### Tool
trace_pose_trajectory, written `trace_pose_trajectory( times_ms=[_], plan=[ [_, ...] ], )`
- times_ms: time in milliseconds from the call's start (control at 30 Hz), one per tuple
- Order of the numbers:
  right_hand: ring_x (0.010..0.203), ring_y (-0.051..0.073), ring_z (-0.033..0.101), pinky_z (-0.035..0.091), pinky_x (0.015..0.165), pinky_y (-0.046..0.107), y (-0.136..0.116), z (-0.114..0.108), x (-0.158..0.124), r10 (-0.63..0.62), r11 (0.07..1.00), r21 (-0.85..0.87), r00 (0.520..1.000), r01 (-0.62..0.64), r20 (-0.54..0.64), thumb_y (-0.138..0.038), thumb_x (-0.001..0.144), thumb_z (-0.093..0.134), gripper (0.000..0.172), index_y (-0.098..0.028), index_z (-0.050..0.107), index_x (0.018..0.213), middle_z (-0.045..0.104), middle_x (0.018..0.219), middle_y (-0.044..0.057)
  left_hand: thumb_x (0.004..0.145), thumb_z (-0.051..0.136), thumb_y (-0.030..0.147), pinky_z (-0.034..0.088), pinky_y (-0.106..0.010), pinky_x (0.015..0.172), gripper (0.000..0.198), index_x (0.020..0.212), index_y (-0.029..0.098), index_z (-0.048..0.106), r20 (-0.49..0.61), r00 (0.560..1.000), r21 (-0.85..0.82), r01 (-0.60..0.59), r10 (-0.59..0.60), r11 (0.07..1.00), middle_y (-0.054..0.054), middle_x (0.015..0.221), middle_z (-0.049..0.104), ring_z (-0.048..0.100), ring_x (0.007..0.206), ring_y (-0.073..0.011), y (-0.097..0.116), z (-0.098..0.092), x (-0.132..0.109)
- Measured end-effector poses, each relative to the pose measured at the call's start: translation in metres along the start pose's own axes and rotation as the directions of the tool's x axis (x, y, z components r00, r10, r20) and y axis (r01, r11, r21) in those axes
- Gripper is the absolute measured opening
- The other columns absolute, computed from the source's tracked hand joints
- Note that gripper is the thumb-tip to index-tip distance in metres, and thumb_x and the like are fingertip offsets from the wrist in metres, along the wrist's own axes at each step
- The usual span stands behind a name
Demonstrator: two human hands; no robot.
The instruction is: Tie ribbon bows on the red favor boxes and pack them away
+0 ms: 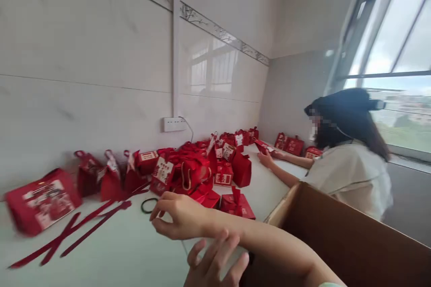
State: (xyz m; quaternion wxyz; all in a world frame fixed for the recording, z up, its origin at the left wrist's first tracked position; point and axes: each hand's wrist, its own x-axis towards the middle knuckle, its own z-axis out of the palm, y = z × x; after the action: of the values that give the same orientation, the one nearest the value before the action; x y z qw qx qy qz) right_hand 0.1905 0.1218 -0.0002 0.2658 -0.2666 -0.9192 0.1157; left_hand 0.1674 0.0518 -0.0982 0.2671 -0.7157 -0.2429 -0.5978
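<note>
My right hand [180,216] reaches in from the lower right, its fingers loosely curled with a gap between thumb and fingers and nothing visible in it. Just beyond its fingertips is a dark hair tie [148,206]; whether they touch is unclear. My left hand [217,262] is at the bottom edge, fingers spread beside my right forearm. Red gift boxes and bags [195,166] are heaped behind the right hand, with a flat red box [244,206] nearer. Red ribbons [67,233] lie on the white table [134,251] to the left.
A red box with a printed label [45,199] is at the far left, beside upright red bags [111,177]. An open cardboard box [350,228] fills the lower right. Behind it, another person [350,166] holds a red packet [264,147]. A socket strip [174,124] is on the wall.
</note>
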Motion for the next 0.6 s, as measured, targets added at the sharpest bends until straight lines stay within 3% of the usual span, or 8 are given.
trace_pose_trajectory(
  times_ms=[67, 167, 333, 433, 533, 600],
  plan=[
    [0.071, 0.012, 0.055, 0.044, 0.064, 0.022, -0.024, 0.032, 0.023, -0.095, 0.995, -0.003, 0.992, 0.095, 0.087, -0.025, 0.083, 0.051, 0.017, -0.018, 0.062, 0.093, 0.061, 0.091, 0.004, 0.084, 0.039, 0.027, 0.031, -0.034, 0.096, 0.028, 0.094, 0.026, 0.065, 0.101, 0.994, 0.040, 0.026, -0.030, 0.999, -0.001, 0.104, 0.069, 0.061, 0.102, -0.0171, -0.004, -0.026, 0.009],
    [0.071, 0.014, 0.056, 0.041, 0.063, 0.024, -0.058, 0.070, 0.047, -0.179, 0.984, 0.056, 0.964, 0.171, 0.196, -0.023, 0.084, 0.048, 0.018, -0.016, 0.063, 0.092, 0.063, 0.089, 0.005, 0.083, 0.039, 0.046, 0.036, -0.036, 0.087, 0.042, 0.104, 0.020, 0.064, 0.251, 0.964, 0.198, 0.037, -0.087, 0.980, -0.006, 0.107, 0.067, 0.058, 0.103, -0.0219, -0.008, -0.055, 0.011],
    [0.068, 0.015, 0.058, 0.037, 0.058, 0.026, -0.108, 0.119, 0.070, -0.258, 0.965, 0.085, 0.858, 0.246, 0.445, -0.021, 0.083, 0.048, 0.019, -0.016, 0.065, 0.088, 0.066, 0.091, 0.007, 0.077, 0.044, 0.066, 0.039, -0.036, 0.084, 0.060, 0.109, 0.019, 0.061, 0.421, 0.881, 0.360, 0.057, -0.217, 0.931, -0.007, 0.107, 0.064, 0.056, 0.102, -0.0243, 0.000, -0.090, 0.006],
    [0.074, 0.017, 0.060, 0.038, 0.061, 0.026, -0.136, 0.140, 0.074, -0.263, 0.965, 0.129, 0.841, 0.229, 0.472, -0.021, 0.084, 0.047, 0.019, -0.016, 0.065, 0.089, 0.067, 0.094, 0.007, 0.076, 0.043, 0.070, 0.040, -0.036, 0.075, 0.062, 0.098, 0.016, 0.064, 0.497, 0.831, 0.343, 0.075, -0.249, 0.936, -0.006, 0.086, 0.064, 0.059, 0.083, -0.0221, 0.013, -0.105, 0.005],
    [0.077, 0.017, 0.061, 0.040, 0.063, 0.026, -0.158, 0.157, 0.075, -0.233, 0.972, 0.131, 0.853, 0.194, 0.468, -0.022, 0.084, 0.048, 0.019, -0.016, 0.065, 0.089, 0.067, 0.094, 0.006, 0.075, 0.043, 0.070, 0.037, -0.035, 0.062, 0.059, 0.081, 0.016, 0.063, 0.540, 0.818, 0.269, 0.055, -0.198, 0.962, -0.002, 0.062, 0.057, 0.054, 0.059, -0.0179, 0.020, -0.118, 0.000],
    [0.078, 0.017, 0.061, 0.041, 0.063, 0.026, -0.167, 0.165, 0.074, -0.222, 0.975, 0.093, 0.852, 0.202, 0.473, -0.023, 0.084, 0.048, 0.019, -0.017, 0.064, 0.091, 0.067, 0.095, 0.006, 0.075, 0.043, 0.069, 0.035, -0.034, 0.058, 0.055, 0.073, 0.016, 0.060, 0.558, 0.817, 0.209, 0.031, -0.145, 0.977, -0.001, 0.057, 0.055, 0.052, 0.053, -0.0176, 0.020, -0.127, -0.002]
  ],
)
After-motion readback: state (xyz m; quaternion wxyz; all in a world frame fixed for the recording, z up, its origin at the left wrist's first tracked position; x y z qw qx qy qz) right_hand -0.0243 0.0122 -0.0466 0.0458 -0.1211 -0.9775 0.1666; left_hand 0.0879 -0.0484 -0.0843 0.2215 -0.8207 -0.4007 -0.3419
